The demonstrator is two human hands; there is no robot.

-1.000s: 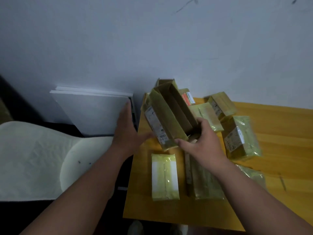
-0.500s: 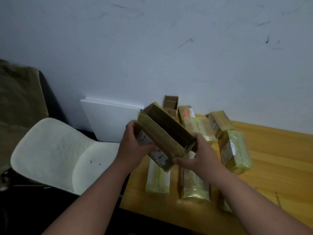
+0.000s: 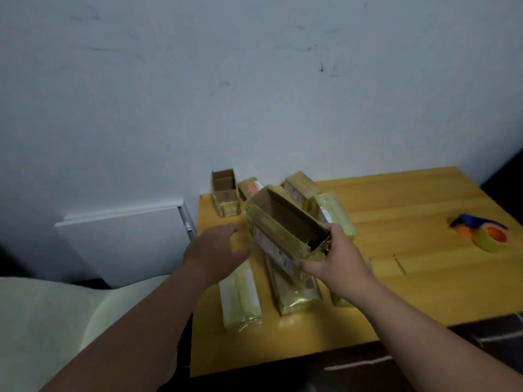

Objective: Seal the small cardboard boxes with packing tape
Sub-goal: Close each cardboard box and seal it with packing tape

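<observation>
My right hand grips the near end of an open, tape-wrapped cardboard box, held tilted above the wooden table. My left hand hovers just left of the box with relaxed fingers and holds nothing. Two taped boxes lie flat below the held box. Several more taped boxes cluster against the wall, and one open box stands at the table's back left corner. A tape dispenser with a blue handle and orange core lies at the right of the table.
A white board leans against the wall left of the table. A pale chair seat fills the lower left. The table's front edge runs along the lower right, with dark floor beyond.
My left hand has let go of the open box and moved slightly left. The view swung right, bringing the tape dispenser into sight.
</observation>
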